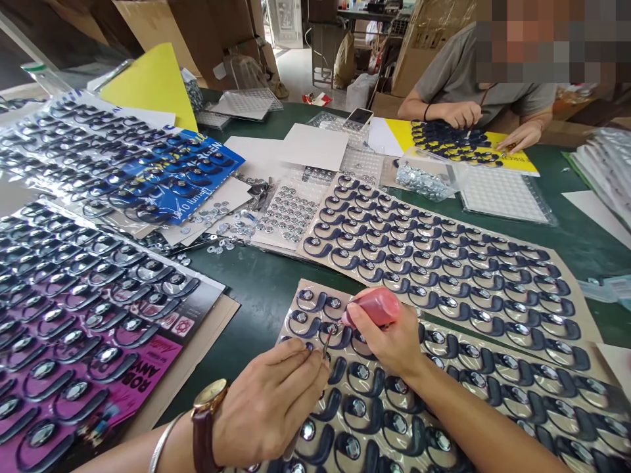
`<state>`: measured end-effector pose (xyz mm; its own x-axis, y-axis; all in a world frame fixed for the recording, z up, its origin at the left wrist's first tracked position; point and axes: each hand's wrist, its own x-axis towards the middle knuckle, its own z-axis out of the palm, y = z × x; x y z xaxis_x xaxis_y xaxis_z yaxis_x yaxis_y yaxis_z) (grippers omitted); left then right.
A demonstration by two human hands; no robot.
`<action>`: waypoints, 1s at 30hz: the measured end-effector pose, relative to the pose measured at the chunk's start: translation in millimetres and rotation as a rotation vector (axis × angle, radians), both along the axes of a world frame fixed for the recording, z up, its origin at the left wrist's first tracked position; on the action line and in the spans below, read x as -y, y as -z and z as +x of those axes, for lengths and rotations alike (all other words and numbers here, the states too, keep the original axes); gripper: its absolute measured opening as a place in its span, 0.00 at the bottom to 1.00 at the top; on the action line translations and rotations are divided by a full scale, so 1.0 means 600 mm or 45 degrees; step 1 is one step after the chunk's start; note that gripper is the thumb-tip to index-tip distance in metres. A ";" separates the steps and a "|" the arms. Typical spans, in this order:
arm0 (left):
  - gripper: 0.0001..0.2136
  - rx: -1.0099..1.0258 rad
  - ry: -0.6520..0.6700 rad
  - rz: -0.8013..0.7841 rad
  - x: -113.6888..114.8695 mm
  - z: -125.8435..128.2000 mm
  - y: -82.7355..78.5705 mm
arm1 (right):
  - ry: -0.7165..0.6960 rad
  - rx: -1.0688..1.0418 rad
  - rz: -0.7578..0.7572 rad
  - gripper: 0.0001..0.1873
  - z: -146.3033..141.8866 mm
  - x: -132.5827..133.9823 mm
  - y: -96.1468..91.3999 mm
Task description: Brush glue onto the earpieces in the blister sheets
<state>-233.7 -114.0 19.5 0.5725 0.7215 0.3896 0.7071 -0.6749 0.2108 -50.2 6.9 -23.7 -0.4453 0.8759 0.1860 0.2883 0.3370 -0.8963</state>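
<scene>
My right hand (397, 341) grips a small squeeze bottle of red liquid (377, 306), tilted with its tip low over the front sheet. My left hand (276, 397) is closed on thin metal tweezers (327, 345), whose points are near the bottle's tip. Beneath both hands lies a brown board (308, 289) with rows of dark hook-shaped pieces (365, 374), each with a shiny round silver part. The tweezers' points meet or hover over one of these pieces; I cannot tell which. My left palm rests over part of the rows and hides them.
A second brown board (434, 249) of similar pieces lies behind. To the left are film-covered pink (148, 368) and blue (217, 164) sheets with more pieces. Silver discs (290, 213) sit mid-table, some loose. A bag of metal parts (426, 174) and a co-worker's hands (461, 115) are across the table.
</scene>
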 end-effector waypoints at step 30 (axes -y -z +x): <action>0.09 0.665 -0.287 -0.443 -0.043 -0.035 -0.008 | -0.113 0.032 0.141 0.07 0.006 0.004 -0.010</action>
<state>-254.5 -88.4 24.1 0.1917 0.9352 0.2977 0.5690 -0.3531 0.7427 -46.6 4.3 -17.6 -0.5259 0.8074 0.2674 0.2747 0.4588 -0.8450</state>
